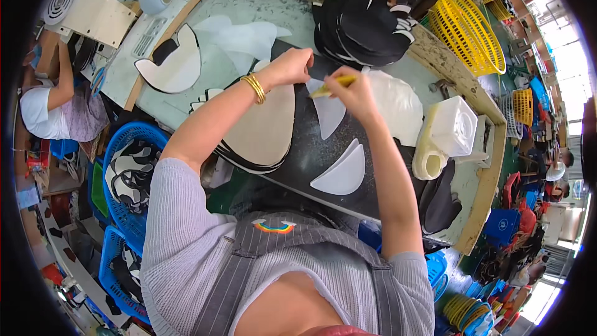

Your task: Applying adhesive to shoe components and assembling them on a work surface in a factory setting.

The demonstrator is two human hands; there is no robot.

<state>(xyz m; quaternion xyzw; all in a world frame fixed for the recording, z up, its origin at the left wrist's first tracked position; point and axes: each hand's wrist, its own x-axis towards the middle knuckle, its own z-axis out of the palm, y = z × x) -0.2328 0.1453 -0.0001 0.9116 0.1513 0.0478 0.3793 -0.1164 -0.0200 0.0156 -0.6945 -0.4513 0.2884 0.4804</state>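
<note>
My left hand (290,67), with gold bangles at its wrist, is closed, fingertips pinched at the upper end of a thin white curved piece (329,115). That piece lies on a dark board (298,149). In my right hand (356,94) is a yellow-handled brush (334,85), tilted down to the left over the piece; its tip is hard to make out. Nearer me on the board rest more thin white half-round pieces (341,173), partly overlapping. Under my left forearm sits a stack of cream-faced, black-edged shoe-upper pieces (264,130).
Black cut pieces (364,25) are piled at the back. A cream sheet (395,106) and a cut-open white plastic jug (454,126) lie to the right. Blue baskets (127,208) of pieces stand at left, a yellow basket (466,28) far right. Wooden rims (482,193) edge the table.
</note>
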